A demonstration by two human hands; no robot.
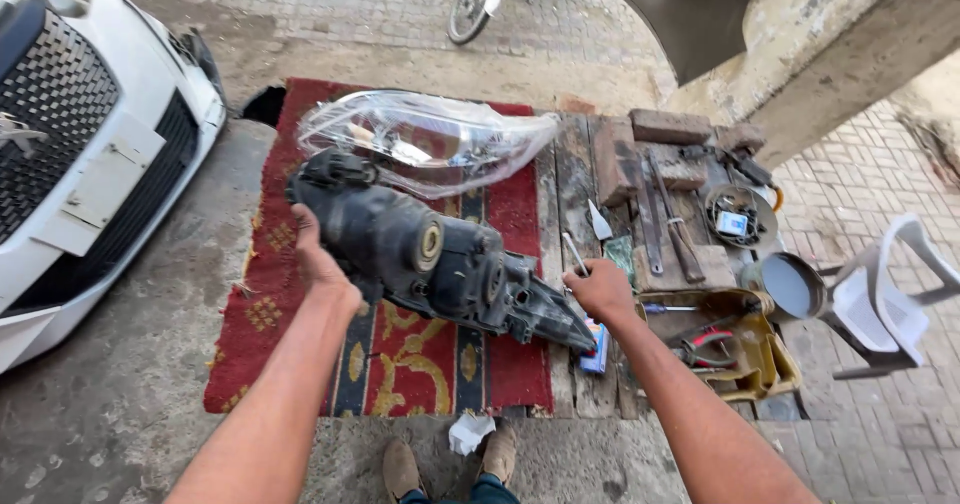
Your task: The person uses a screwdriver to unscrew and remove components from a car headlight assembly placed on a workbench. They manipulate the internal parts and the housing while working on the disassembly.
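Observation:
My left hand (318, 264) grips the left end of a black car headlight housing (440, 259), holding it tilted above a red patterned rug (420, 364). My right hand (600, 289) is closed around a thin screwdriver (575, 254) just to the right of the housing's pointed end. A clear headlight lens cover (430, 139) lies on the rug behind the housing.
A white car's front (90, 154) stands at the left. Wooden planks (590, 164) to the right carry bricks, files and a yellow tray of tools (735, 349). A white plastic chair (890, 294) stands far right, and a motorbike wheel (470, 9) is at the top.

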